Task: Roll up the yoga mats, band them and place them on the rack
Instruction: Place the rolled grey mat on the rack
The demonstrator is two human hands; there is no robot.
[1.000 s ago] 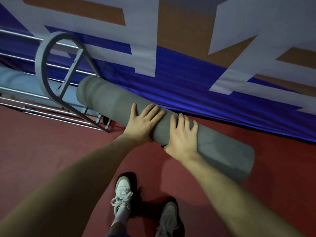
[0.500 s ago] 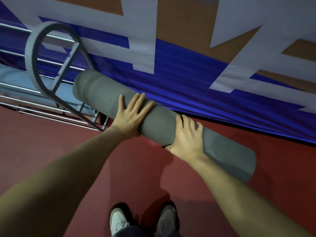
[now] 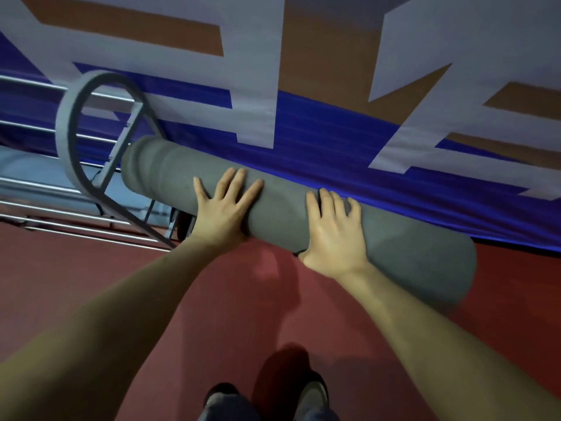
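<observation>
A grey rolled yoga mat (image 3: 282, 205) is held off the red floor, slanting from upper left to lower right. My left hand (image 3: 221, 208) grips its middle-left part, fingers spread over the top. My right hand (image 3: 334, 235) grips it further right, with a thin dark band end showing just under the palm. The mat's left end reaches the grey looped end frame of the metal rack (image 3: 68, 144). A pale blue rolled mat (image 3: 27, 171) lies on the rack's bars at far left.
A blue, white and brown banner (image 3: 334, 101) hangs close behind the mat and rack. Red floor (image 3: 76, 284) spreads below. My two shoes (image 3: 267, 402) show at the bottom edge. The rack's silver bars (image 3: 60, 220) run off to the left.
The mat stays held in both hands and its left end has come nearer the rack's looped end frame. My feet have stepped closer together under me.
</observation>
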